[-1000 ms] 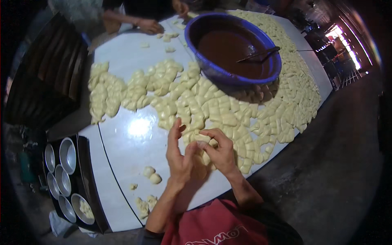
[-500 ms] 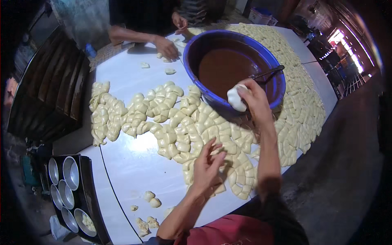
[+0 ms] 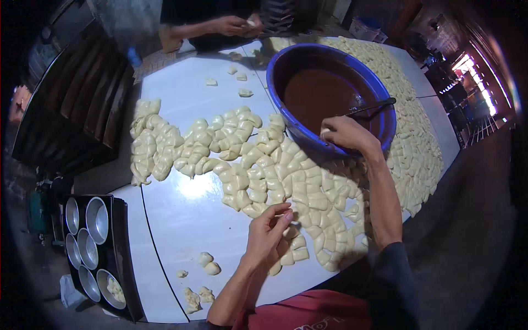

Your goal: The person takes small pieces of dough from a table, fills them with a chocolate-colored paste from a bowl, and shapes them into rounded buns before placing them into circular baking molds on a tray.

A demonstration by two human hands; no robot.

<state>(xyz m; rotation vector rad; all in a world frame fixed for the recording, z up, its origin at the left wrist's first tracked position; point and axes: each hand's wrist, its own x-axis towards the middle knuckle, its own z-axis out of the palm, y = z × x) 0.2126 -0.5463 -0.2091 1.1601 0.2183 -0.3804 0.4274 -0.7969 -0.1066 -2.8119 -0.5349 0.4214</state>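
Observation:
My right hand (image 3: pixel 347 133) is closed around a pale dough piece (image 3: pixel 325 131), mostly hidden by the fingers, at the near rim of a blue basin (image 3: pixel 278 91). Brown liquid (image 3: pixel 316 94) fills the lower part of the basin. Over the near edge of a broad spread of pale, glossy dough pieces (image 3: pixel 258 176), my left hand (image 3: pixel 267 234) hovers half curled. Its thumb lies close to the fingers with a small gap, and no object shows in it. Whether it touches the dough beneath, I cannot tell.
A dark-handled utensil (image 3: pixel 374 106) leans over the basin's right rim. Round metal tins (image 3: pixel 88 247) sit in a black tray (image 3: pixel 120 231) at left, one holding dough. Loose dough balls (image 3: pixel 207 263) lie near the front. Across the white table, a co-worker's hands (image 3: pixel 236 26) hold something small.
My right hand has lowered the dough piece toward the basin's near rim. My left hand's fingers have drawn nearer its thumb. The co-worker's hands have lifted off the table and come together.

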